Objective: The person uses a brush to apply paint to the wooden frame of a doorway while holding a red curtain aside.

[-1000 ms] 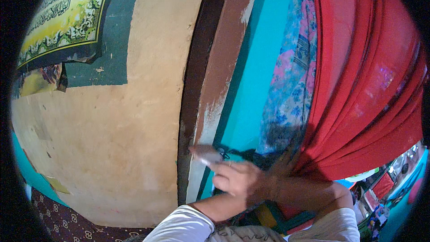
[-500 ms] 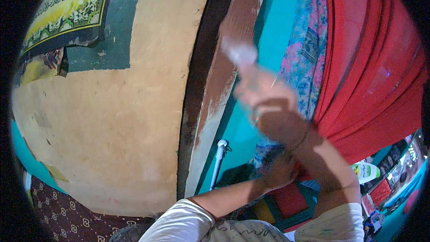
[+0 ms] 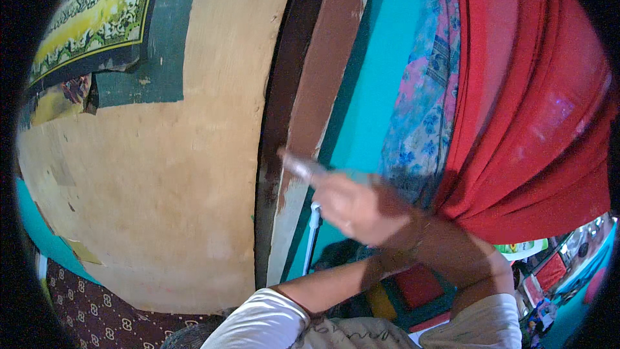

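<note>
My right hand point(image 3: 361, 210) is closed around a paintbrush point(image 3: 303, 169), blurred by motion, with a whitish body and a brown tip. The tip is at the upright door frame point(image 3: 310, 84), where brown paint gives way to a ragged pale stretch lower down. My left forearm point(image 3: 342, 282) crosses beneath my right forearm point(image 3: 452, 252). The left hand lies in shadow there, mostly hidden, close to where the folds of the red curtain point(image 3: 536, 110) draw together. I cannot make out its fingers.
A tan panel point(image 3: 174, 200) with a dark green patch and a yellow poster point(image 3: 97, 19) fills the left. Right of the frame come a turquoise wall point(image 3: 361, 103) and a blue-pink flowered cloth point(image 3: 420, 110). A white-topped rod point(image 3: 313, 232) stands low. A white-green bottle point(image 3: 526, 247) is at the right.
My right hand has come down and to the left with the paintbrush, lower along the door frame. The right forearm now covers more of my left hand. The view has shifted slightly.
</note>
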### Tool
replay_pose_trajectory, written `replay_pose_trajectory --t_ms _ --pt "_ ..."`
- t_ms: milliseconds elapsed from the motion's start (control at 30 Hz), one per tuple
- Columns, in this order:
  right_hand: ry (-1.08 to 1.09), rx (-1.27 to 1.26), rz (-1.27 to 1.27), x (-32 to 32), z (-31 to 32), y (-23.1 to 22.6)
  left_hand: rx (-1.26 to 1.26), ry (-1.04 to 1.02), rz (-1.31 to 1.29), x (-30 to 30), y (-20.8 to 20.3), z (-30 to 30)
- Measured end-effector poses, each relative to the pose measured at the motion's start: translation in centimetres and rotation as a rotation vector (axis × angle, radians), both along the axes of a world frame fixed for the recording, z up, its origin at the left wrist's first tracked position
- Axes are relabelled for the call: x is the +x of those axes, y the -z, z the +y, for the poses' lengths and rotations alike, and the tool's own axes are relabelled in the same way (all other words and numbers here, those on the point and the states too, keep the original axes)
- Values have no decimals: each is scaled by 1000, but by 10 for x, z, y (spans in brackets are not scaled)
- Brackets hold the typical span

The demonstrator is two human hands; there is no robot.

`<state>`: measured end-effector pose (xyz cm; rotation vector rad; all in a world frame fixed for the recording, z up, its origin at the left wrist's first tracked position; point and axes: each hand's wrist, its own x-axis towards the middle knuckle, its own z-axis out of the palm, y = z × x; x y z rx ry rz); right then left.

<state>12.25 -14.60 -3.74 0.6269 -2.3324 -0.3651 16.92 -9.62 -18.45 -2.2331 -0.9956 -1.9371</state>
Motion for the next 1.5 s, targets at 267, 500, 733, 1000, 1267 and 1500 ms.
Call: replay_pose_trajectory --t_ms 267,500,733,1000,1267,1500 --pt "-261 119 740 -10 -1 -198 -10 -165 240 0 -24 26" --pt "-91 49 693 -24 13 -228 16 -210 279 -1 -35 11" --pt "-65 -152 338 12 -15 -181 -113 -219 272 -20 -15 14" --pt "-158 77 747 -21 24 -274 51 -167 288 -3 -22 27" --pt "-24 45 197 15 -4 -167 -60 -214 255 -6 -6 30" --pt "-256 9 461 8 -10 -202 -31 -166 224 3 -25 14"
